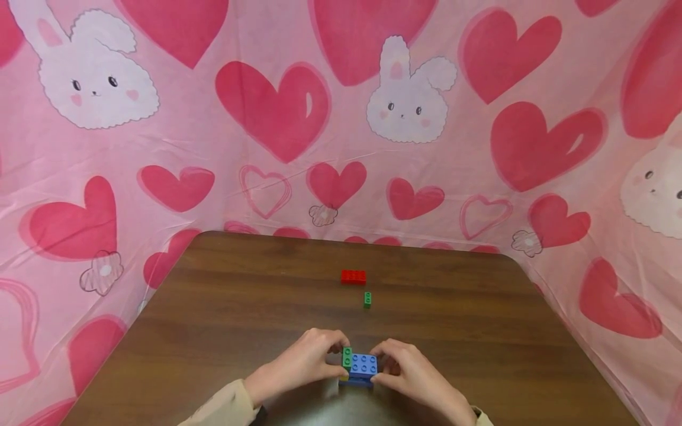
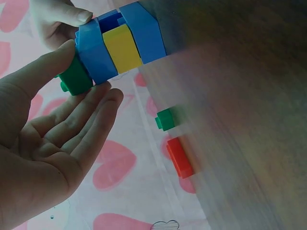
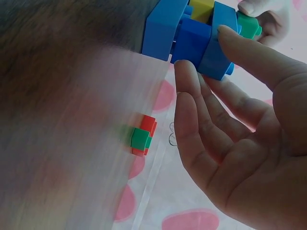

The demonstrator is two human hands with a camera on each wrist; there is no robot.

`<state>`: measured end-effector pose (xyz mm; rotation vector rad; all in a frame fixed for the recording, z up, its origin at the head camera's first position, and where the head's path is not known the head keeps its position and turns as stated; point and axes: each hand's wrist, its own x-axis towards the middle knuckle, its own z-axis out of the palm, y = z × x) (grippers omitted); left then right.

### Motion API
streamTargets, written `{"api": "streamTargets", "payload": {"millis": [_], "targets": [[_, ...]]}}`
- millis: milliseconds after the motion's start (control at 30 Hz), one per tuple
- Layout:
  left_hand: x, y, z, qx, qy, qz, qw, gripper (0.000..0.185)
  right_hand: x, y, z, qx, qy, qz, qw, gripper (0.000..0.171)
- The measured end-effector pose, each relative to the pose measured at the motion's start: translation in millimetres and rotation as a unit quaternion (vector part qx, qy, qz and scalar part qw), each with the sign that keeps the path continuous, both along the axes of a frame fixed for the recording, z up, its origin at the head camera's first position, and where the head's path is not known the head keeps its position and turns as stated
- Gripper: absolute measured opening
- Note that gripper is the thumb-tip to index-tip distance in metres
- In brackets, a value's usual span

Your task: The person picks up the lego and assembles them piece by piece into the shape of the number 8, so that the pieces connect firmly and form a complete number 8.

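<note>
A small brick stack stands near the table's front. At its base is a wide blue brick (image 2: 144,36), with a yellow brick (image 2: 123,50) and a darker blue brick (image 3: 192,43) side by side above it. Across these lies the upper blue brick (image 1: 364,365), and a green brick (image 1: 347,358) tops its left end. My left hand (image 1: 311,358) pinches the green brick between thumb and fingers. On the right end, my right hand (image 1: 412,370) holds the upper blue brick, its thumb on the near side and fingers on the far side.
Farther back on the table (image 1: 240,296) lie a loose small green brick (image 1: 367,300) and, behind it, a red brick (image 1: 354,277). A pink cloth (image 1: 351,130) with hearts and rabbits hangs around the table's back and sides.
</note>
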<state>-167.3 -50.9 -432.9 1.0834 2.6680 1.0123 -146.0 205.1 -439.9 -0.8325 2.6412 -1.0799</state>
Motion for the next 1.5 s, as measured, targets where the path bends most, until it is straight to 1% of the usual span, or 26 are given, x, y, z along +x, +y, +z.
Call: {"api": "streamTargets", "payload": {"millis": [167, 300, 400, 633, 767, 900, 967, 1300, 1400, 1500], "targets": [[-0.2, 0, -0.3, -0.002, -0.001, 0.001, 1.0, 0.03, 0.5, 0, -1.0, 0.008, -0.001, -0.004, 1.0, 0.029], [0.2, 0, -0.4, -0.004, 0.002, 0.001, 1.0, 0.029, 0.2, 1, -2.5, 0.008, 0.007, 0.002, 1.0, 0.029], [0.7, 1, -0.8, -0.005, 0.009, 0.003, 0.9999, 0.027, -1.1, 3, -2.8, 0.002, 0.012, 0.015, 1.0, 0.03], [2.6, 1, -0.8, -0.006, 0.012, 0.007, 0.9999, 0.026, -4.6, 8, 1.2, -0.026, 0.002, 0.039, 0.999, 0.032], [3.3, 1, -0.9, -0.005, 0.012, 0.007, 0.9999, 0.026, -7.4, 9, 4.5, -0.039, 0.024, 0.043, 0.998, 0.032], [3.6, 1, -1.5, -0.004, 0.015, 0.005, 0.9999, 0.026, -10.6, 11, 7.1, -0.042, 0.051, 0.036, 0.997, 0.032], [4.0, 1, -2.1, -0.005, 0.02, 0.006, 0.9998, 0.027, -12.6, 11, 8.0, -0.04, 0.056, 0.03, 0.997, 0.032], [6.6, 2, -3.8, -0.003, 0.054, 0.011, 0.9985, 0.027, -26.7, 15, 7.5, -0.028, 0.058, 0.01, 0.998, 0.031], [6.4, 2, -3.6, -0.004, 0.053, 0.01, 0.9985, 0.027, -30.8, 16, 6.4, -0.028, 0.058, 0.004, 0.998, 0.032], [5.9, 2, -3.1, -0.004, 0.041, 0.012, 0.9991, 0.028, -35.3, 17, 4.6, -0.027, 0.061, -0.001, 0.998, 0.032]]}}
